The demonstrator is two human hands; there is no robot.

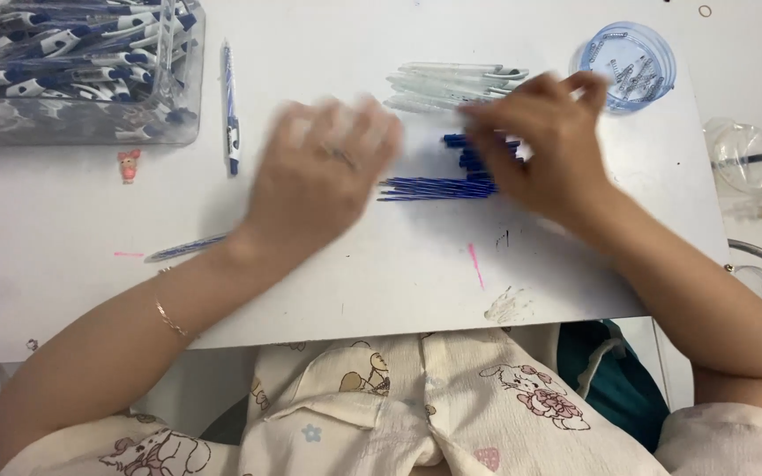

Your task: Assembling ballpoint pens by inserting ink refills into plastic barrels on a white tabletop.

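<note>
Two hands over the white table (381, 282): your right hand (544, 145) rests curled on the blue refills (438, 187); left hand (319, 172) blurred, grip unreadable. Refills look light, thin, prone to rolling; pinch mid-length.

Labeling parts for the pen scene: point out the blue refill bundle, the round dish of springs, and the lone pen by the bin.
blue refill bundle (434, 187), head view, mid-shafts.
round dish of springs (663, 48), head view, right rim.
lone pen (230, 106), head view, mid-barrel.
</note>
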